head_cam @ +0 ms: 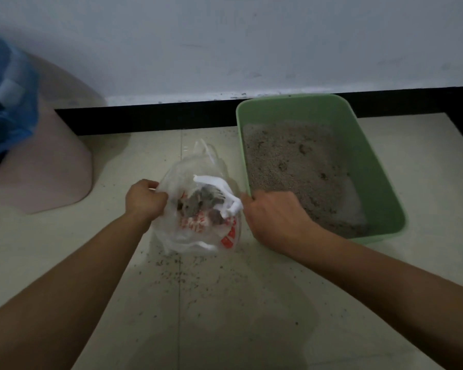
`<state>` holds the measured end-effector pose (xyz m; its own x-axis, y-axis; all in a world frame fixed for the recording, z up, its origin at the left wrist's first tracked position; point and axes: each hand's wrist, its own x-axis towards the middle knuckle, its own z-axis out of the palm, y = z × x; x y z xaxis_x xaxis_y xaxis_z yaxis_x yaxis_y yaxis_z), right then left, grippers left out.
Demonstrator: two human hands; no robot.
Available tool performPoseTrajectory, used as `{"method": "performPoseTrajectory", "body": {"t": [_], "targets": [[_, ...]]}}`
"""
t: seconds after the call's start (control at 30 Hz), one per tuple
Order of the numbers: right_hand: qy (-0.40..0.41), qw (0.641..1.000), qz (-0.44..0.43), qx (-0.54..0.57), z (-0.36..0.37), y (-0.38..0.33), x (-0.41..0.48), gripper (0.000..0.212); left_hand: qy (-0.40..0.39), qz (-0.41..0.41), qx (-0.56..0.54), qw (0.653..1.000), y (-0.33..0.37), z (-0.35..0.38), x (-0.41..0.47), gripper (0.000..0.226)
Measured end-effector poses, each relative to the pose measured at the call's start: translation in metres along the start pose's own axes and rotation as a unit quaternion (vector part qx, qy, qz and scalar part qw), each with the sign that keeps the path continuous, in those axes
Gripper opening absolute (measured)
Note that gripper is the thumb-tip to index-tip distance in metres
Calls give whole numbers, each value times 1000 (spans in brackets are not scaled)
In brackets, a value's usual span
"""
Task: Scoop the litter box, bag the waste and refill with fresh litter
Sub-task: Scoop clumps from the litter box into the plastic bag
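A green litter box (369, 166) sits on the tiled floor at the right, part-filled with grey litter (297, 161). Left of it stands a clear plastic bag (198, 231) with red print. My left hand (145, 200) grips the bag's left edge and holds its mouth apart. My right hand (273, 217) grips the handle of a white scoop (219, 188). The scoop is tilted over the bag's mouth, and grey clumps (201, 200) lie on it and inside the bag. Its handle end is hidden in my fist.
A pink bin (51, 161) with a blue liner (6, 102) stands at the left against the wall. Loose litter grains (182, 273) are scattered over the floor tiles in front of the bag. A black skirting strip (145, 118) runs along the wall behind.
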<state>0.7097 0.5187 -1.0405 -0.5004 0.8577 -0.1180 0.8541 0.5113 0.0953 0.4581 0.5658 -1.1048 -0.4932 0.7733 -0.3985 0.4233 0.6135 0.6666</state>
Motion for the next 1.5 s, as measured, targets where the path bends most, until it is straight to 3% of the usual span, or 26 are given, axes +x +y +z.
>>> {"method": "performPoseTrajectory", "body": {"t": [0.2,0.33,0.43,0.5,0.57,0.63,0.7,0.77,0.93,1.13,1.33,1.5], "targets": [[45,998,-45,-24,-1,-2,-4,41,8,17,-20,1000,6,2,-3,18],[53,990,29,128,-8,14,-8,35,1,29,-14,999,9,4,-6,20],[28,917,113,381,-14,38,-12,27,5,58,28,998,18,10,-12,37],[66,879,165,441,-17,62,-17,24,43,94,74,992,30,18,-19,51],[119,881,212,406,-18,91,-24,28,100,141,93,981,46,30,-33,53],[118,894,249,354,-17,123,-35,30,139,206,66,966,63,43,-48,51],[33,912,276,301,-15,151,-47,28,128,267,40,954,76,60,-60,49],[-76,927,280,237,-11,170,-59,30,66,300,31,951,85,78,-71,52],[-186,924,301,147,-5,193,-78,33,-37,244,89,965,93,116,-88,67],[-255,900,309,172,-5,202,-85,41,-35,250,88,964,82,144,-84,57],[-208,913,274,218,27,183,-74,48,38,242,6,970,87,151,-66,31],[-172,909,271,264,48,168,-59,57,58,234,-11,970,82,158,-62,31]]}}
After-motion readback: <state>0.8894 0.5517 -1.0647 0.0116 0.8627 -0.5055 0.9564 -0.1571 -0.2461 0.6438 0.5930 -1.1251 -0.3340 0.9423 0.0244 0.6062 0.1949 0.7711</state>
